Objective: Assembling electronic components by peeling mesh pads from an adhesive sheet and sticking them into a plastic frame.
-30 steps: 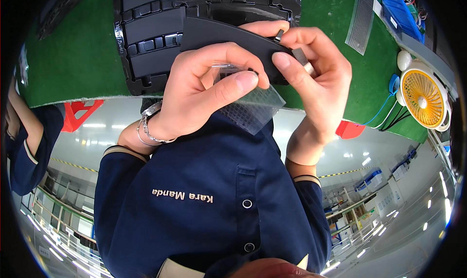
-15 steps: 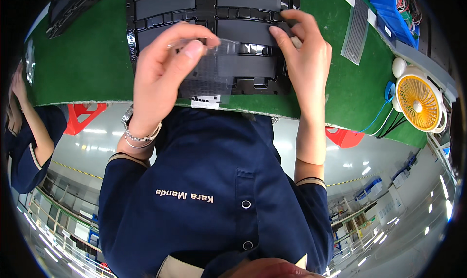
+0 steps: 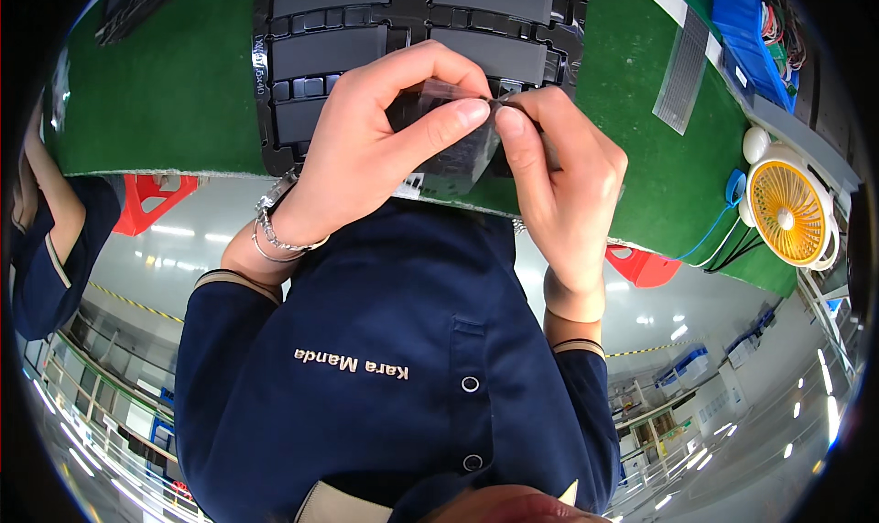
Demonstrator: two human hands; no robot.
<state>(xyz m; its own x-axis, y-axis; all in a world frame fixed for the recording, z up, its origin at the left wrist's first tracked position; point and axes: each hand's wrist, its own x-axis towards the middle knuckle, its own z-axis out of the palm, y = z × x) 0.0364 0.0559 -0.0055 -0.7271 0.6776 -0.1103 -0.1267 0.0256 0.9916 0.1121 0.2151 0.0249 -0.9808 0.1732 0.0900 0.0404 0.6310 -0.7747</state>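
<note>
Over the tabletop's (image 3: pixel 165 111) near edge, the left hand (image 3: pixel 375 143) pinches clear thin film (image 3: pixel 455 164); the right hand (image 3: pixel 572 175), seemingly a dark sliver (image 3: pixel 496 103).

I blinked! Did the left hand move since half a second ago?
Yes: against the black tray, the left hand has moved rightward, closer to the right hand.

Just one view: a head-worn fisheye aimed down, pretty close to the left hand (image 3: pixel 389 143) and right hand (image 3: pixel 569 179) at upper middle, shirt (image 3: pixel 366 308) at lower middle, green table (image 3: pixel 174 106) curving across the top.
</note>
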